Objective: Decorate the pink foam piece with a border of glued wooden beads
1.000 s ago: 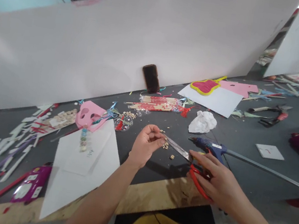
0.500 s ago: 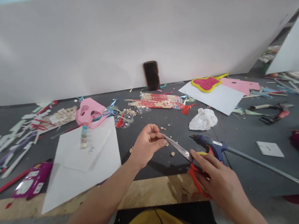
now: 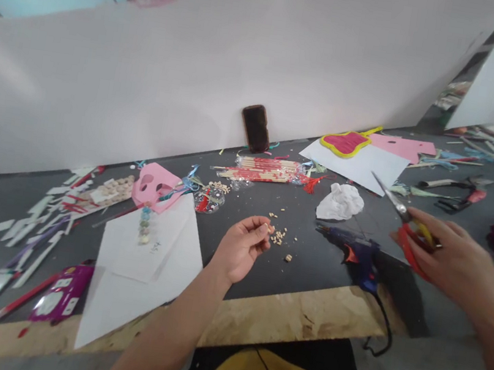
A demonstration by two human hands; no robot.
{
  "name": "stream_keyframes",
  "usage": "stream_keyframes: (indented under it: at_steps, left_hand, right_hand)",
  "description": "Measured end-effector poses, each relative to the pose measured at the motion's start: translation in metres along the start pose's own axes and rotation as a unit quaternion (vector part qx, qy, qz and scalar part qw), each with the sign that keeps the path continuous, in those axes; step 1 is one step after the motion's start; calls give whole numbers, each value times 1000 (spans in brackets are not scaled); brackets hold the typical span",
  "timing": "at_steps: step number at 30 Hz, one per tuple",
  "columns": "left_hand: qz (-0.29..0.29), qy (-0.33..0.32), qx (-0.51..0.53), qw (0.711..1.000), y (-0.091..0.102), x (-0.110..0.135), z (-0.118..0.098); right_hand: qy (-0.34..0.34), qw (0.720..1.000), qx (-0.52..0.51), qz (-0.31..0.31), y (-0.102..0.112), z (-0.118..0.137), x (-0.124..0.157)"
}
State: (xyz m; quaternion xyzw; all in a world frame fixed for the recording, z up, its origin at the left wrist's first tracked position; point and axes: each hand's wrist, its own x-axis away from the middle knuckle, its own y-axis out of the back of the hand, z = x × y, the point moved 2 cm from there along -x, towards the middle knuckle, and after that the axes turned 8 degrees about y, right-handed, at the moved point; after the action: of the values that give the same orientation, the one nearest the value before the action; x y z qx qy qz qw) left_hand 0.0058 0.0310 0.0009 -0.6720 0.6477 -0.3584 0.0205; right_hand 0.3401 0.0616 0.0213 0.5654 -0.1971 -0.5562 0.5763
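My left hand (image 3: 241,247) is closed in a pinch over the dark tabletop. Between its fingertips is a tiny pale piece, too small to name. Several little pale wood-coloured bits (image 3: 278,237) lie just right of those fingertips. Off to the right, my right hand (image 3: 463,260) grips scissors (image 3: 395,202) by their red and yellow handles, blades pointing up and left toward the back. A blue hot glue gun (image 3: 358,250) lies on the table between the two hands, its black cord hanging over the front edge. Behind the glue gun sits a crumpled white tissue (image 3: 340,202).
White sheets (image 3: 101,293) and a pink cut-out (image 3: 154,183) lie left of my left hand. A phone (image 3: 256,127) leans on the white panel (image 3: 228,65) behind packaged sticks (image 3: 268,169). Pliers (image 3: 453,190) lie at right. Strips and a purple packet (image 3: 62,293) occupy the left.
The scissors have moved from my left fingertips up and to the right with my right hand, uncovering the glue gun. More pale bits show beside my left hand, which keeps its pinch.
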Motion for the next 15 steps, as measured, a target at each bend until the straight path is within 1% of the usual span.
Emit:
stream_keyframes:
  at_steps: [1,2,3,5,7,9,15]
  left_hand:
    - [-3,7,14,1000,-2,1,0]
    - [-7,13,29,999,-4,3,1]
    - [-11,19,46,999,-6,4,2]
    - [-14,30,85,996,-10,7,4]
    - [-15,41,122,992,-14,9,7]
    - [-20,44,141,989,-18,10,10]
    - [-49,35,169,984,-24,14,18]
  right_hand:
    - [-16,1000,15,-15,-3,11,5]
    - [-24,999,27,-11,-7,24,10]
    - [-4,1000,12,1,-12,41,15]
    - [63,998,-23,17,-22,72,24]
    - [119,992,-41,23,-30,94,33]
    - [146,989,-38,15,-37,105,39]
    - [167,986,18,-16,-45,112,44]
